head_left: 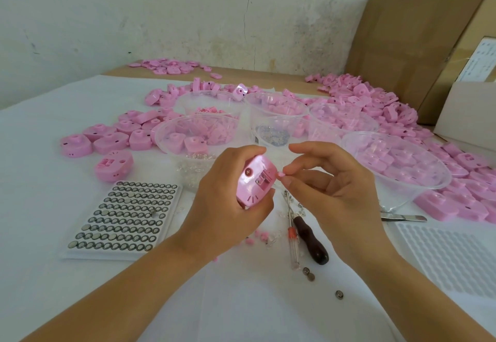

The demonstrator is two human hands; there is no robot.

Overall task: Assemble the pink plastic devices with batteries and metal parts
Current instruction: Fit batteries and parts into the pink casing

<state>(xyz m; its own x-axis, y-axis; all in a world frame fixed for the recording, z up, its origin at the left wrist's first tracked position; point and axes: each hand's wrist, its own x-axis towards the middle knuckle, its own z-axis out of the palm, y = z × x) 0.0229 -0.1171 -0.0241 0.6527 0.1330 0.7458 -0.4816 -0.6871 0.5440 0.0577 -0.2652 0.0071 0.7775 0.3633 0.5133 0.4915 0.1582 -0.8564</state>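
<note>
Fingers of the left hand [228, 196] curl round a pink device [256, 180], held above the white table [40, 234] near the battery tray [123, 215]; the right hand [335, 188] pinches a tiny pink piece [281, 174] just beside its open compartment.

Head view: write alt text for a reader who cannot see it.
A person's left hand grips a pink plastic device while the right hand pinches a tiny pink piece beside it. On the white table lie a tray of button batteries, screwdrivers, clear bowls of parts and heaps of pink shells.
</note>
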